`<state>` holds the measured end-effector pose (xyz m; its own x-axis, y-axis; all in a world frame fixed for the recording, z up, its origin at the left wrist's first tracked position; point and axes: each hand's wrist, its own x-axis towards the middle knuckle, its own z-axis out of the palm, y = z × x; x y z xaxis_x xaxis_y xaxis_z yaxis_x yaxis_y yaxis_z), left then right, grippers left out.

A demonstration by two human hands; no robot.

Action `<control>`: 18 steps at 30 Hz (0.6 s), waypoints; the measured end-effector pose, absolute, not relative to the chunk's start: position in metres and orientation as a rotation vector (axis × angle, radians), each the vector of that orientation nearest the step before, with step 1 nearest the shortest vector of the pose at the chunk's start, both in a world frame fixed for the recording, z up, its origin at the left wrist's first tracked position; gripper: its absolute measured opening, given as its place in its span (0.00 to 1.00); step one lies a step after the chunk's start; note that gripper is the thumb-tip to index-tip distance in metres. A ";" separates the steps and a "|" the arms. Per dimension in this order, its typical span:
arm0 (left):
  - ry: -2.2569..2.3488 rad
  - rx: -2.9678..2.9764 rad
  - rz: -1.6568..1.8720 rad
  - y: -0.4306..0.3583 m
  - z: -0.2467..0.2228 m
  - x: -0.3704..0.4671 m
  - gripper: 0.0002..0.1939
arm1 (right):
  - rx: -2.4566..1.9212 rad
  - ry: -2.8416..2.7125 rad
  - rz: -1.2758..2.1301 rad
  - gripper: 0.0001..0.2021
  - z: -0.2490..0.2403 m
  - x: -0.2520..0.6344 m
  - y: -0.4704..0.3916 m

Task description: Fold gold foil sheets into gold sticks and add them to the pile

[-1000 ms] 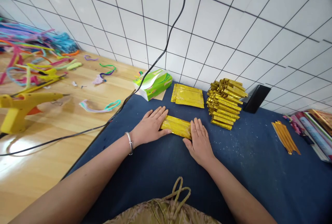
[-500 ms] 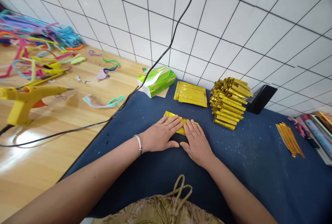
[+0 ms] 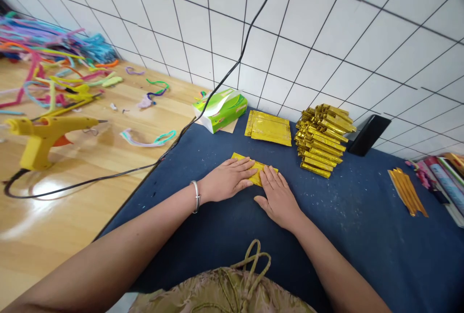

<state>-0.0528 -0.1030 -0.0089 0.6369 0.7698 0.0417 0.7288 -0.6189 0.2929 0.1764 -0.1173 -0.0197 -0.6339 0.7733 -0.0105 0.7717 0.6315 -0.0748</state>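
A shiny gold foil sheet (image 3: 256, 177) lies flat on the dark blue cloth in front of me, partly hidden under my fingers. My left hand (image 3: 227, 179) rests flat across its left part, fingers stretched out. On its right part lies my right hand (image 3: 278, 198), palm down with the fingers straight and the thumb out to the side. Just beyond are stacked flat gold sheets (image 3: 271, 128). To their right is a pile of folded gold strips (image 3: 322, 144).
A green tissue box (image 3: 224, 112) stands by the tiled wall, with a black cable (image 3: 232, 69) crossing in front. A black phone (image 3: 370, 135) leans at the back right; orange-gold strips (image 3: 408, 191) lie farther right. On the wooden table are a yellow glue gun (image 3: 43, 136) and colourful pipe cleaners (image 3: 72, 52).
Both hands stay flat on the gold sheet. My thumbs have moved apart, the left one drawn up nearer its fingers, showing more of the sheet's middle. The view has shifted slightly.
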 end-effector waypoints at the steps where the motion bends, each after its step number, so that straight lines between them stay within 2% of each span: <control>1: 1.242 2.599 0.267 -0.102 -0.009 -0.052 0.25 | -1.337 -2.821 0.109 0.33 -0.019 0.176 -0.117; 6: 1.408 2.626 0.355 -0.101 -0.017 -0.041 0.23 | -1.346 -2.830 0.106 0.34 -0.017 0.176 -0.118; 18: 1.479 2.696 0.310 -0.103 -0.021 -0.042 0.25 | -1.413 -2.765 0.131 0.32 -0.015 0.175 -0.120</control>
<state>-0.0422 -0.1035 -0.0214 0.5221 0.8395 0.1502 0.8293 -0.5409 0.1402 0.1754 -0.1199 -0.0151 -0.5864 0.8100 -0.0083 0.8072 0.5834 -0.0901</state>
